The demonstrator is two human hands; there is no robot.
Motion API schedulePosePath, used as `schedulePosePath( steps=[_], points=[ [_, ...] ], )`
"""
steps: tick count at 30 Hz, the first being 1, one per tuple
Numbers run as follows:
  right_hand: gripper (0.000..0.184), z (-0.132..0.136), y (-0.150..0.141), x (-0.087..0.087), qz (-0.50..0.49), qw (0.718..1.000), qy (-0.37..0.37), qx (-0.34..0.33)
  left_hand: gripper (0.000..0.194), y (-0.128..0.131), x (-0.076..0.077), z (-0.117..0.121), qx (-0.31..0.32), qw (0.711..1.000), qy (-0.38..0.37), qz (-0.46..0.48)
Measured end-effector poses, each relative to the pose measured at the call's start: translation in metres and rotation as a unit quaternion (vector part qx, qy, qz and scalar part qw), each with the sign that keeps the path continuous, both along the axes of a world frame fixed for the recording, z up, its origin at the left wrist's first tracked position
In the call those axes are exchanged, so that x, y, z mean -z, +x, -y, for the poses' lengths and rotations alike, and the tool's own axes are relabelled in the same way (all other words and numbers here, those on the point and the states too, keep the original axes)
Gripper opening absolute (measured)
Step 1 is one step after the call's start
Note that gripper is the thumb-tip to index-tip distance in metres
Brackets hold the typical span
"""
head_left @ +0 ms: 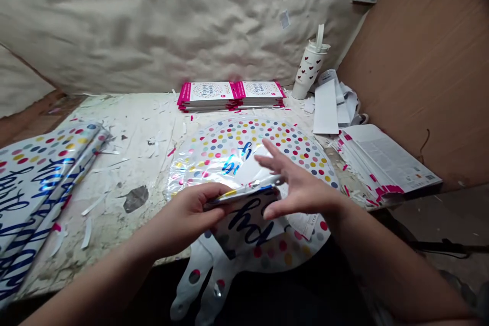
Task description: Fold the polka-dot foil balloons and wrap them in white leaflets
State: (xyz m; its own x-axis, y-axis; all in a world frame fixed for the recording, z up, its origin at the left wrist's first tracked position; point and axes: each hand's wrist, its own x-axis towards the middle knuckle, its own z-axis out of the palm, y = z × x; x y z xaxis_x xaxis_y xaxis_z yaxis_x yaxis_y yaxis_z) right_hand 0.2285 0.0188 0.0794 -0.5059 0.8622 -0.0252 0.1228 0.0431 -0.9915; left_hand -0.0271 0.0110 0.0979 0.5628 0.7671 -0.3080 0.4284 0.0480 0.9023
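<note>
A folded foil balloon (248,194) with dots and blue lettering is seen nearly edge-on, and my left hand (187,219) pinches its left end between thumb and fingers. Around its right end my right hand (305,186) is open, the fingers spread above and the thumb below; whether it touches the foil I cannot tell. Beneath both hands a flat round dotted foil balloon (282,135) lies on the table, overhanging the front edge. Balloon tails (189,285) hang down at the lower left. A small printed paper (305,224) lies under my right hand.
Two stacks of pink-edged packets (212,92) stand at the back. A white tumbler (308,69) stands right of them, near loose white papers (326,107). Printed sleeves (389,155) lie at the right. More folded balloons (34,178) lie left on the scrap-strewn table (133,137).
</note>
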Motion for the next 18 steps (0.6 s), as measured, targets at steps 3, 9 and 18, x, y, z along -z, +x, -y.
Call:
schedulePosePath(
  steps=[3,9,18],
  points=[
    [0.109,0.008,-0.012,0.019,-0.069,0.986,-0.136,-0.065,0.021,0.007,0.000,-0.004,0.067,0.998,0.020,-0.005],
    [0.035,0.014,0.032,0.056,-0.072,0.949,-0.234,0.200,0.025,0.041,0.012,0.008,-0.035,0.937,0.332,-0.098],
    [0.029,-0.004,0.114,0.063,-0.181,0.868,-0.217,0.408,0.068,0.133,0.083,0.025,0.260,0.878,0.368,-0.160]
  ],
)
